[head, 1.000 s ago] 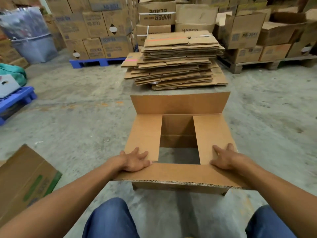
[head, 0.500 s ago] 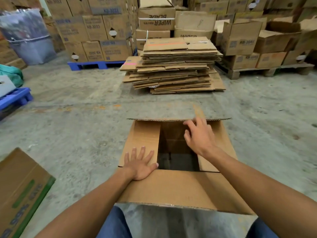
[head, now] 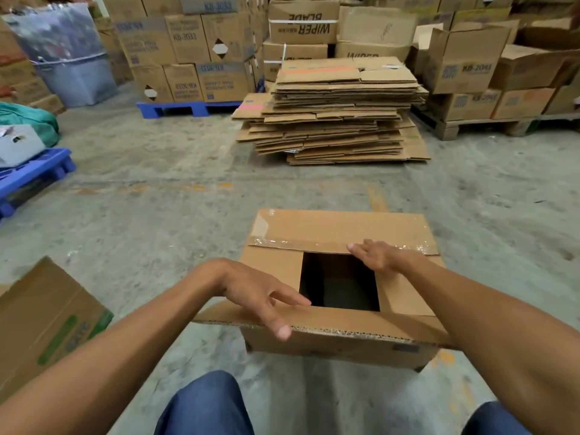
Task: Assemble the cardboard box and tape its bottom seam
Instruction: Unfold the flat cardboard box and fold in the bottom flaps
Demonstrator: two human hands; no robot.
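A brown cardboard box stands on the concrete floor in front of my knees. Its two side flaps lie folded inward, with a dark square gap between them. The far long flap, edged with old clear tape, is folded down over them. My right hand lies flat on that flap's near edge, fingers spread. The near long flap sticks out towards me, roughly level. My left hand curls over the near flap's left part, fingertips over its raw edge. No tape roll is in sight.
A tall stack of flattened cartons lies ahead on the floor. Pallets of stacked boxes line the back. Another flattened carton lies at my left, and a blue pallet stands further left.
The far flap, upright a second ago, has been folded down onto the side flaps by my right hand. My left hand moved from the left side flap to the near flap.
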